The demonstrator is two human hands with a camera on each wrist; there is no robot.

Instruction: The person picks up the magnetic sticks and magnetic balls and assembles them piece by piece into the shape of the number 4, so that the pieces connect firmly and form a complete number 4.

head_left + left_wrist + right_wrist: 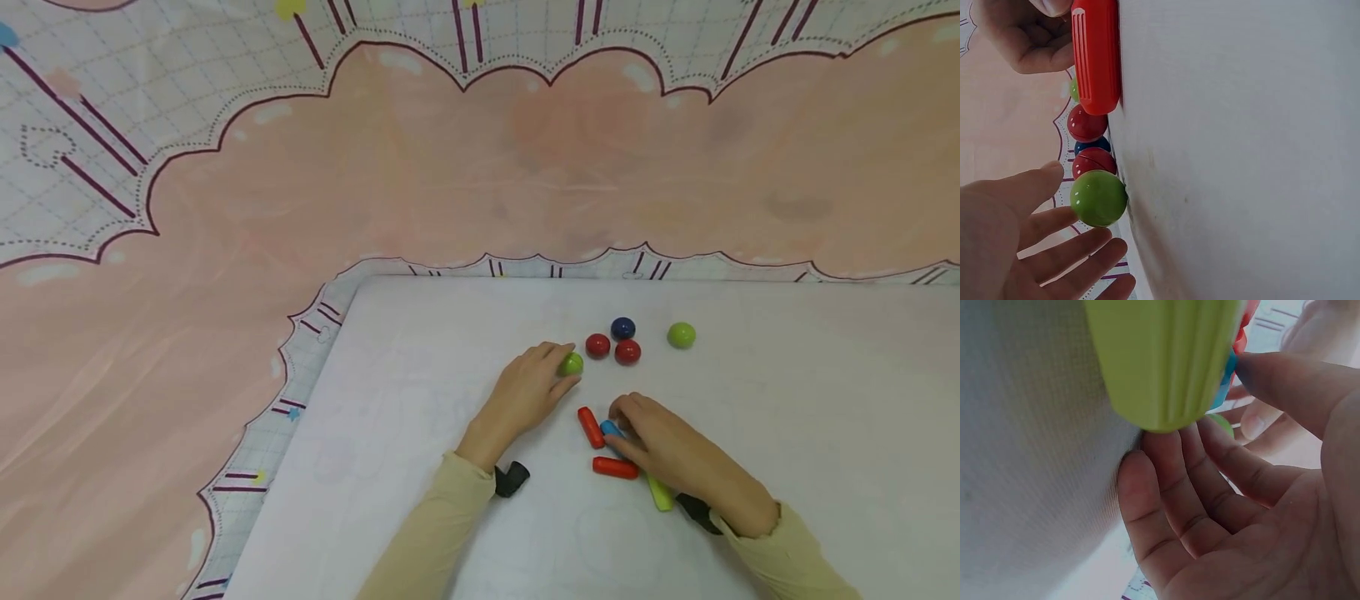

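In the head view, my left hand (528,387) is around the near side of a green ball (572,364); its thumb and fingers are spread. The left wrist view shows the thumb apart from that green ball (1099,198), with straight fingers beside and below it. My right hand (667,442) holds a blue stick (611,428) between thumb and fingers; the thumb touches the blue stick (1224,384) in the right wrist view. Two red sticks (590,427) (616,467) lie beside it, and a yellow-green stick (660,493) lies partly under the right hand.
Beyond the hands on the white table (420,350) are two red balls (597,346) (627,352), a dark blue ball (622,328) and, farther right, another green ball (681,335). A patterned pink cloth (450,183) lies past the table's far and left edges.
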